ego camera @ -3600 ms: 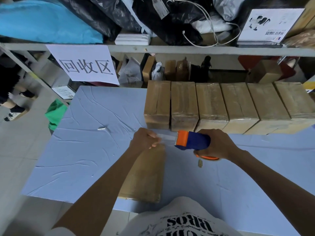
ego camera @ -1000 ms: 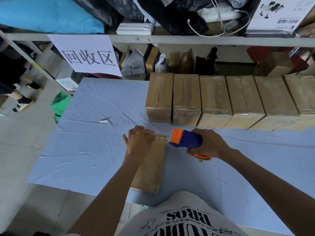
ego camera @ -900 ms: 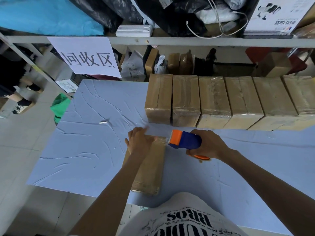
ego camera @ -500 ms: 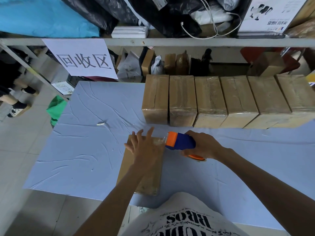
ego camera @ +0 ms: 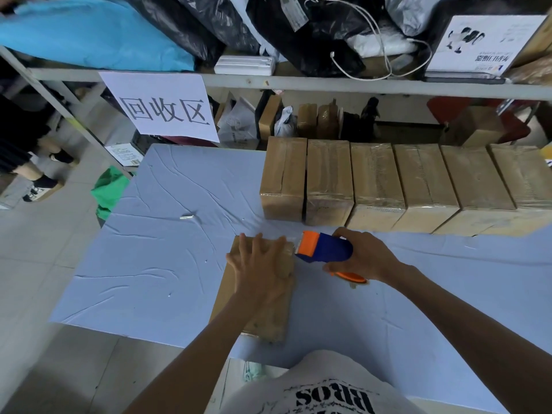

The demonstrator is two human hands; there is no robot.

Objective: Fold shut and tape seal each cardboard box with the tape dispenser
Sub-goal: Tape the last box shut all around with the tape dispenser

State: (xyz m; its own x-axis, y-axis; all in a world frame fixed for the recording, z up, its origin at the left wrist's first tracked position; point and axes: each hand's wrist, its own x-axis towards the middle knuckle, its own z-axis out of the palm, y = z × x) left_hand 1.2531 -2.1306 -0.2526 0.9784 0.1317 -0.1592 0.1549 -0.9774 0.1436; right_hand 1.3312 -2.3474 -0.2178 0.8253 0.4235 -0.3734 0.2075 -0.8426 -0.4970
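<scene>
My left hand (ego camera: 260,267) lies flat on the far end of the box (ego camera: 276,315), with the fingers straight and spread, pressing down. My right hand (ego camera: 364,258) is curled tight round the dispenser (ego camera: 324,251). The dispenser sits just right of the box's far end. Its orange mouth is at the box's edge, but I cannot tell if it touches. The box lies on the table (ego camera: 164,264), with its long side pointing away from me. A row of taped boxes (ego camera: 373,180) stands just past the box, near it but apart.

I think I am laying tape across the far end of the box. The tape (ego camera: 294,241) is clear and hard to see, so I must go by feel.

To do this well, I should push down hard with my flat hand so the box cannot slide and its top does not pop open. I should rub the tape from the middle out so no bubbles hide under it. My right hand should pull the tape tight, bring it down over the box's right side, then tip the dispenser so the teeth cut it.

My left fingers should stay away from those teeth. If I tug too hard, the box could skid or the tape could wrinkle.
</scene>
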